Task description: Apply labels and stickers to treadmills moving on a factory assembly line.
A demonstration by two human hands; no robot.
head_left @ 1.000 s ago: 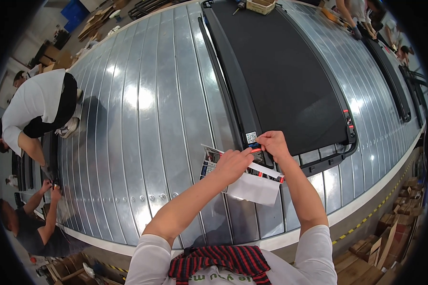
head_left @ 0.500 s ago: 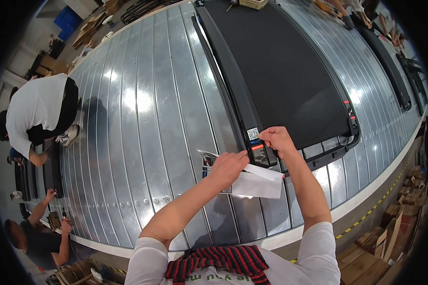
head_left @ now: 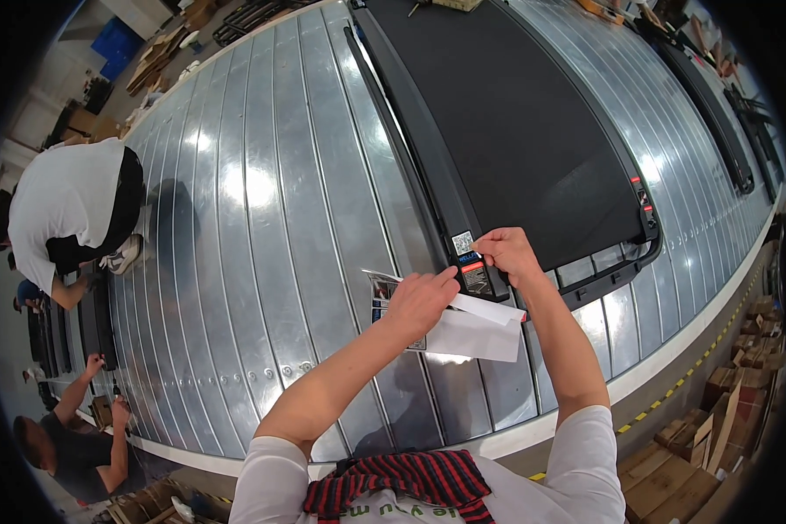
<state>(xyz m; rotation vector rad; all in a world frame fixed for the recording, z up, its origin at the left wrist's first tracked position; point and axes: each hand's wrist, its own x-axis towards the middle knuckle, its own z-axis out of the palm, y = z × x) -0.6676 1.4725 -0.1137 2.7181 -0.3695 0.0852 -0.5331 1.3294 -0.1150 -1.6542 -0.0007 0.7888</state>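
My left hand (head_left: 424, 306) is closed on a sheet of stickers (head_left: 476, 337) whose white backing is folded over at its right end. Its fingertips reach to the left edge of a black frame corner. There, a small white square label with a black-and-white code (head_left: 463, 242) sits above a black label with a red band (head_left: 475, 278). With thumb and forefinger pinched, my right hand (head_left: 508, 256) is at the right edge of the code label. The frame borders a large black panel (head_left: 524, 131) lying flat on the metal-topped table (head_left: 288, 262).
A person in a white shirt (head_left: 65, 196) bends over at the left, and another in dark clothes (head_left: 79, 445) handles a black rail (head_left: 96, 319). A second black panel (head_left: 707, 105) lies at the far right. Wood and cardboard scraps (head_left: 699, 445) lie below the table's right edge.
My right hand has shifted very slightly at the code label and keeps its pinch. The sticker sheet under my left hand has barely moved. The view has tilted a little.
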